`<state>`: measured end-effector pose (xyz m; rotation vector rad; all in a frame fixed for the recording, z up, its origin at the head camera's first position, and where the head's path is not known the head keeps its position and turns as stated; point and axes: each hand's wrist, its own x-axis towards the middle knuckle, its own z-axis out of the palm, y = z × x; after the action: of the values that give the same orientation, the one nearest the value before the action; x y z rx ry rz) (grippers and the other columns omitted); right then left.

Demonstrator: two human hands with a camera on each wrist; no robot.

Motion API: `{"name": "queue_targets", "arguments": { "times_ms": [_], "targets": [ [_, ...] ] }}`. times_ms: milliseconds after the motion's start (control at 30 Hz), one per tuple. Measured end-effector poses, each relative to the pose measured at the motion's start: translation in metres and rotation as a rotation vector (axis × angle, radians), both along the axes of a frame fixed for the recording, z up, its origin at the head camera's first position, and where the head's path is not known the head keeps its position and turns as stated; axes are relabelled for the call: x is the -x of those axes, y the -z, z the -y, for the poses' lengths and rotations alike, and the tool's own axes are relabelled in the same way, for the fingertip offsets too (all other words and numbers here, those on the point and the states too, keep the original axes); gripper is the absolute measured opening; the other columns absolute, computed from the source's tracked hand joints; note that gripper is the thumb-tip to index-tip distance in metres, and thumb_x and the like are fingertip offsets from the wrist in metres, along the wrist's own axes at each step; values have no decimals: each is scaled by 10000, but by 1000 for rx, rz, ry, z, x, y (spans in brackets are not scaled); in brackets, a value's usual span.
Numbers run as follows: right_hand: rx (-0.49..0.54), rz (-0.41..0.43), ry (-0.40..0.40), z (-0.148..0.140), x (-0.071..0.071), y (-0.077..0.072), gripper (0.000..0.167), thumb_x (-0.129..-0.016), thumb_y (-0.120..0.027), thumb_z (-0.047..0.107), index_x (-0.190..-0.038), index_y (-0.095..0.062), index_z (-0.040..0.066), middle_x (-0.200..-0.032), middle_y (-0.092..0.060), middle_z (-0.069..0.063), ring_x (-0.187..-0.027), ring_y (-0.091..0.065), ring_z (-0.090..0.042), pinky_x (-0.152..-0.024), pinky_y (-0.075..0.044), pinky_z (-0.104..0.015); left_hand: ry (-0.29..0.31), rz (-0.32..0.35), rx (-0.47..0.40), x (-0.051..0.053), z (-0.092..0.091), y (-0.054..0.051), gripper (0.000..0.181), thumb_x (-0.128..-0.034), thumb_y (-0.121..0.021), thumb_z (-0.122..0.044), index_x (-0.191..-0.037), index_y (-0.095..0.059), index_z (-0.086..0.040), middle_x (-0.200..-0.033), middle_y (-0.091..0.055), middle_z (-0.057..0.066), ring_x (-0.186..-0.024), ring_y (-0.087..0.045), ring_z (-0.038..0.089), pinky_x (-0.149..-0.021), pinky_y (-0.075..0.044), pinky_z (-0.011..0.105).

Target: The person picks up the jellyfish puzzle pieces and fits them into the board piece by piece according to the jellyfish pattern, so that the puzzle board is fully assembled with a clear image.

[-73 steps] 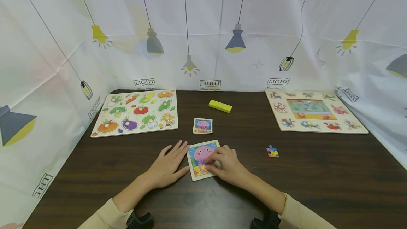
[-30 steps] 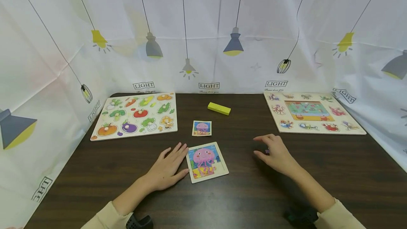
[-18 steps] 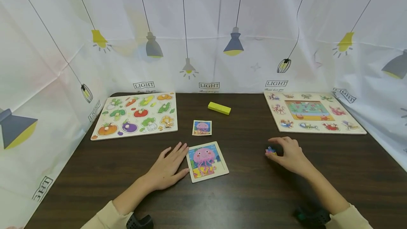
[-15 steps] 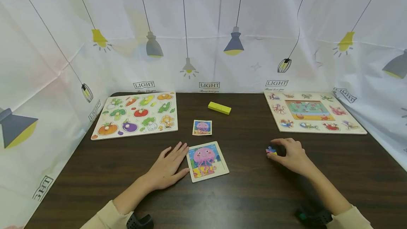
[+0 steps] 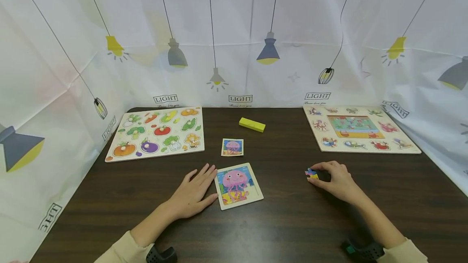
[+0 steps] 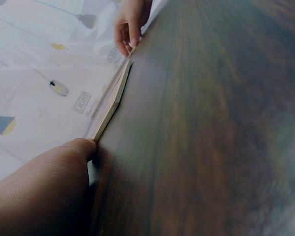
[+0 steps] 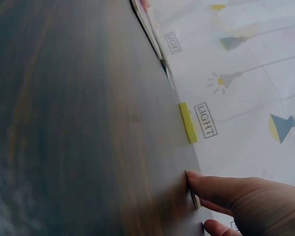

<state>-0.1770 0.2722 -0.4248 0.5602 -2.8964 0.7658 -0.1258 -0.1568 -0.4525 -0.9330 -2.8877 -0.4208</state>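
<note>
My left hand [image 5: 191, 194] lies flat with fingers spread, its fingertips and thumb at the left edge of a small jigsaw board [image 5: 254, 195]. In the left wrist view the thumb touches the rim of that board [image 6: 109, 115]. A pink jellyfish [image 5: 234, 178] fills most of the board, while its lower right corner shows bare wood. Off to the right, my right hand [image 5: 338, 180] pinches a blue, pink and yellow puzzle piece [image 5: 311, 173] between thumb and fingers. The right wrist view shows this piece [image 7: 192, 191] edge-on, close to the tabletop.
Behind the board lies a small jellyfish picture card [image 5: 232, 147], with a yellow block [image 5: 252, 125] farther back. A vegetable puzzle board [image 5: 170, 131] stands at the back left, a sea-animal board [image 5: 393, 145] at the back right. A printed curtain [image 5: 292, 19] hangs behind the table.
My right hand has left the jellyfish board, moved right and taken hold of the loose puzzle piece. Over the last half second it barely moves. The left hand has stayed in place.
</note>
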Motion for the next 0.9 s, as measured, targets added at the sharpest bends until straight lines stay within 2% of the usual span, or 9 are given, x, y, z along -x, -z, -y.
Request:
{"name": "queue_targets", "arguments": {
  "times_ms": [67,267,367,567,700,900],
  "targets": [
    [4,-10,-5,0,0,1,387,-789,-718,327,-1052,-655,49,-1050,-555,-188,-998,-426,-381,-786,-297,-557,0,2,-1,0,0,0,674,-960,-323,-497,-1460,-213,-58,-1510,-183,90,-1386,-106,220,-1055,-119,502],
    [9,-31,-9,2,0,1,321,-780,-734,280,-987,-666,45,-994,-583,-147,-928,-473,-311,-718,-349,-428,-5,-1,8,0,0,-1,675,-957,-333,-498,-1460,-214,-64,-1510,-186,82,-1386,-105,209,-1056,-130,499],
    [14,-28,-5,3,0,0,318,-771,-744,271,-965,-664,32,-980,-592,-145,-911,-481,-305,-716,-357,-416,-5,-4,10,0,0,0,675,-957,-338,-497,-1460,-216,-64,-1509,-188,82,-1386,-110,210,-1056,-133,498],
    [44,53,32,6,-2,-4,368,-777,-737,284,-995,-599,22,-980,-598,-140,-877,-501,-298,-740,-393,-450,-7,-5,14,-1,0,-2,674,-958,-321,-504,-1462,-210,-70,-1510,-183,79,-1386,-107,211,-1059,-133,493],
    [55,75,52,9,-4,-4,363,-788,-729,267,-1010,-543,49,-916,-589,-78,-799,-521,-218,-683,-430,-369,-8,-6,15,-1,-1,-2,676,-958,-320,-505,-1463,-206,-71,-1510,-182,80,-1386,-109,210,-1059,-137,494],
    [87,44,13,13,-6,-4,216,-817,-693,119,-967,-542,81,-816,-587,-3,-696,-523,-130,-605,-431,-261,-14,-8,23,-1,-1,-2,679,-956,-320,-511,-1462,-211,-73,-1510,-184,73,-1386,-100,197,-1061,-136,485]
  ]
}}
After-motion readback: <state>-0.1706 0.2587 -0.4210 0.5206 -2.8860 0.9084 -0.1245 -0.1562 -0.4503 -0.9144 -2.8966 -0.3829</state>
